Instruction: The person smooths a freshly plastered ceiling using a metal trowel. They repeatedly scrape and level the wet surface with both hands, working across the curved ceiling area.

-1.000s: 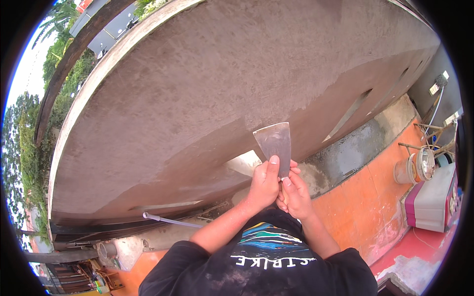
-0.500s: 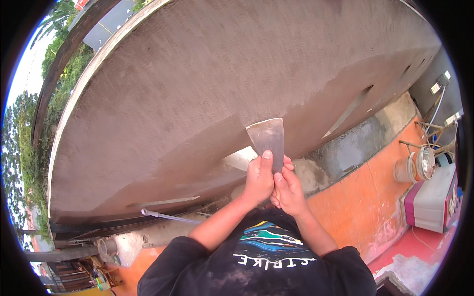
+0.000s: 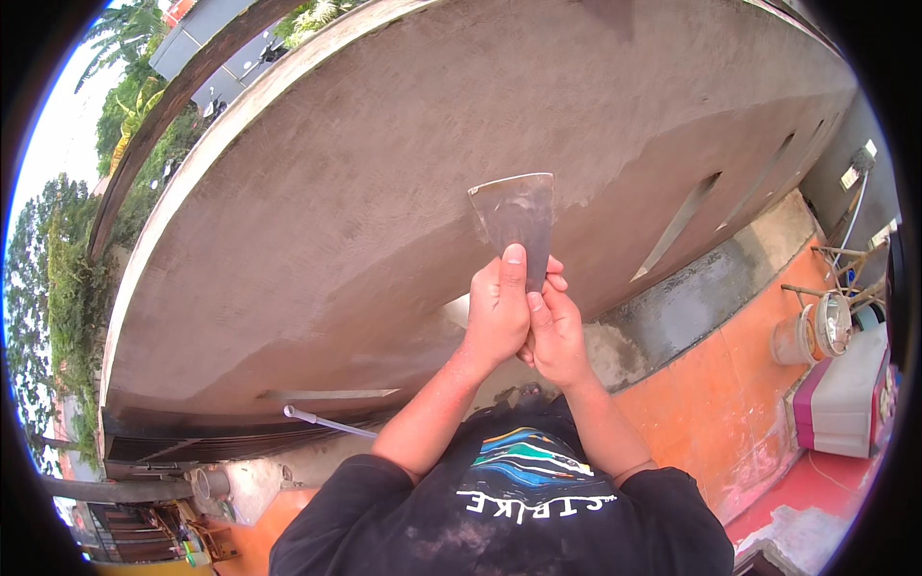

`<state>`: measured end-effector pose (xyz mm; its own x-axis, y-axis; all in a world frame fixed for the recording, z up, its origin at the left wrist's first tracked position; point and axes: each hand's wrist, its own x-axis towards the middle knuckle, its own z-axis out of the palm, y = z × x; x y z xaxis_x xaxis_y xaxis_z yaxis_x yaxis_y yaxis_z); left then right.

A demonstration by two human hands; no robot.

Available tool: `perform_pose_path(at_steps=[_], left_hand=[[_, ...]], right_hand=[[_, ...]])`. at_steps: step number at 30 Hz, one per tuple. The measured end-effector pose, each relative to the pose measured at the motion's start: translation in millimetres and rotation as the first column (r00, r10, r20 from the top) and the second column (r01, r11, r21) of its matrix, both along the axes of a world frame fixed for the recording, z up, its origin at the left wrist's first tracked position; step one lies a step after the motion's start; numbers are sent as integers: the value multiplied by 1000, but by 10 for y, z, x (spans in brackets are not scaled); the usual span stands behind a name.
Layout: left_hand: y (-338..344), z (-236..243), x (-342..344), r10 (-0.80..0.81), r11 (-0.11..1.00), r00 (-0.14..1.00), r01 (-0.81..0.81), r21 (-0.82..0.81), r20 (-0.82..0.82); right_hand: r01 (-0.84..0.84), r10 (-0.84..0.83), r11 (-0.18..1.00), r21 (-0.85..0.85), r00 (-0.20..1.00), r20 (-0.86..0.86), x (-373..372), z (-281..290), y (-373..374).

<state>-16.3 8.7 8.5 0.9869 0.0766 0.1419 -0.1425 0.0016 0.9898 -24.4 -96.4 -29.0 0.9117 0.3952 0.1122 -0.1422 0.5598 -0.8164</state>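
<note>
A broad putty knife (image 3: 517,209) with a flared grey blade points up and away from me, at the middle of the view. My left hand (image 3: 497,305) is closed around its lower part, thumb laid along the blade. Close beside it, my right hand (image 3: 558,334) grips the same tool, its thumb pointing up. The fingers and most of the handle are hidden behind the hands. Beyond the blade spreads a grey-brown plastered wall (image 3: 317,221), with a darker damp-looking band lower down. I cannot tell whether the blade's edge touches it.
Narrow slots (image 3: 680,223) cut through the wall's lower part. To the right are an orange tiled floor (image 3: 696,413), buckets (image 3: 812,331) and a white-and-purple box (image 3: 845,398). A pale pipe (image 3: 327,420) sticks out at the lower left. Trees (image 3: 58,278) stand past the wall's left edge.
Both hands and the putty knife have moved up across the view, farther from my body, with the grip unchanged. The view has shifted slightly.
</note>
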Motion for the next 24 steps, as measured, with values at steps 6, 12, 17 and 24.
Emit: perform_pose_path(at_steps=[6, 12, 17, 24], left_hand=[[-156, -58, -101, -122, 989, 987, 111, -102, -108], [-137, -479, -197, -37, 991, 981, 12, -130, -188], [-85, -422, -144, -46, 993, 973, 19, -119, -226], [33, -80, -60, -64, 990, 997, 58, -127, -43]], right_hand=[[0, -3, 999, -44, 998, -62, -176, -51, -217], [-80, 67, 993, -84, 986, -153, -259, -358, -200], [-89, 74, 992, -94, 986, -150, -199, -303, -123], [-66, 66, 996, -66, 998, 1, -70, -110, -69]])
